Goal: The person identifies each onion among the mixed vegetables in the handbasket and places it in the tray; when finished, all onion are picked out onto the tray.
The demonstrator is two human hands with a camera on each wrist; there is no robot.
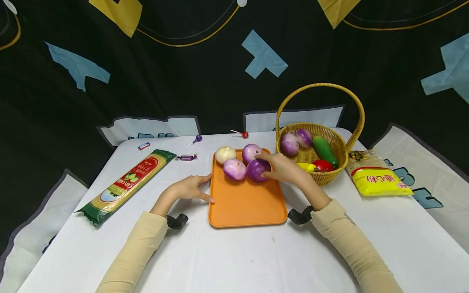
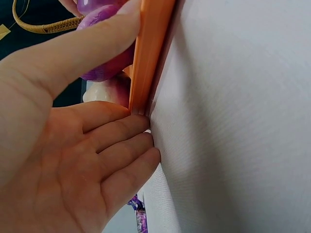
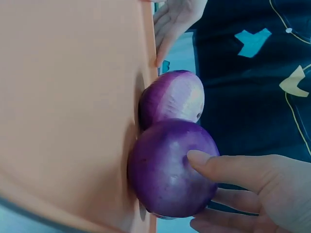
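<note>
An orange tray (image 1: 247,207) lies on the table with several onions at its far end. My right hand (image 1: 280,167) holds the dark purple onion (image 1: 258,170), its thumb (image 3: 201,158) on one side and fingers on the other. Beside that onion sit a paler purple onion (image 1: 235,169), another purple onion (image 1: 251,152) behind, and a white onion (image 1: 225,154). At the tray's left edge is my left hand (image 1: 188,188). In the left wrist view its thumb (image 2: 97,43) touches the rim, and the straight fingers (image 2: 124,136) lie against the tray's side.
A wicker basket (image 1: 338,140) with onions, a cucumber (image 1: 324,150), a red vegetable (image 1: 322,165) and a yellow one (image 1: 307,167) stands at right. Next to it lies a yellow-labelled bag (image 1: 379,179). A long pasta packet (image 1: 128,185) is at left; lollipops (image 1: 198,138) and wrapped candies (image 1: 187,157) lie behind.
</note>
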